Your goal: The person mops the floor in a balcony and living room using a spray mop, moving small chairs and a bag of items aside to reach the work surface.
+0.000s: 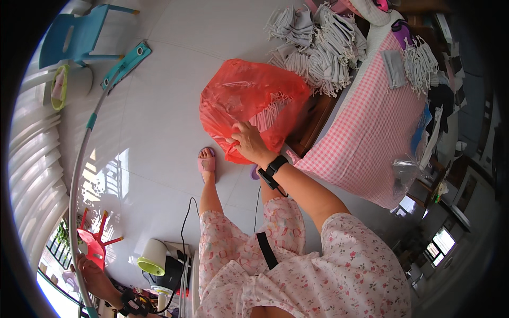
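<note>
My left hand point(93, 276), at the lower left, is closed round the long pole of a flat mop point(77, 175). The mop's teal head point(126, 66) rests on the tiled floor at the upper left. My right hand point(247, 139) grips the gathered edge of a red plastic bag point(234, 95) in the middle of the view. Through the bag's thin film and opening show stacked fabric pieces with white strings point(268, 115). Beyond the bag, bundles of grey cloth pieces with white cords point(330, 59) are piled at a wooden piece of furniture.
A pink checked cloth point(358, 131) covers furniture on the right, with more grey pieces on it. A blue chair point(77, 37) and a bin point(73, 85) stand upper left. A red stool point(95, 244), another bin point(153, 254) and a black cable point(185, 222) are lower left.
</note>
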`<action>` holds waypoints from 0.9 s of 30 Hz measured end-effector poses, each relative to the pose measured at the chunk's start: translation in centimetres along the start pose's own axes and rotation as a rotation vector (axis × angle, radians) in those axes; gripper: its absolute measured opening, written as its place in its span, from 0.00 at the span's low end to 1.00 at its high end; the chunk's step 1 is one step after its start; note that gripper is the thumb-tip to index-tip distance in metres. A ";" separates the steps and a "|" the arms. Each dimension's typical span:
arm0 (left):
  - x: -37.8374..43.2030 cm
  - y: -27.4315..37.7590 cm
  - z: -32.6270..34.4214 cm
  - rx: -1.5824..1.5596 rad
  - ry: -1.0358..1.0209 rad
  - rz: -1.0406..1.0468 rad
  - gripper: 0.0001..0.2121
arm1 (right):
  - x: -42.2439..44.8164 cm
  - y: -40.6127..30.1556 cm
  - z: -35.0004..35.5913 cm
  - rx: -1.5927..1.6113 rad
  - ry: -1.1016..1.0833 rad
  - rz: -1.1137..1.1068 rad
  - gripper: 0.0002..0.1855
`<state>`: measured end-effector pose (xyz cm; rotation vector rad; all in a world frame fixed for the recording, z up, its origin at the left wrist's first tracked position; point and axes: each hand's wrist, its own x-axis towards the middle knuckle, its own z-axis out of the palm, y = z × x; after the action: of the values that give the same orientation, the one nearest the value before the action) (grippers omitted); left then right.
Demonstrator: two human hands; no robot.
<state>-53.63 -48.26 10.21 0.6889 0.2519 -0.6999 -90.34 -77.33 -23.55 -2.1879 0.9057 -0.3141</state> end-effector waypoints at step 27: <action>-1.4 0.6 0.0 -0.023 -0.131 -0.060 0.10 | 2.0 -3.1 -1.9 0.931 0.285 0.770 0.14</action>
<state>-54.28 -47.21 11.08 0.6128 0.1603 -0.7956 -88.19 -78.28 -20.07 -0.8772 1.3306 -0.5285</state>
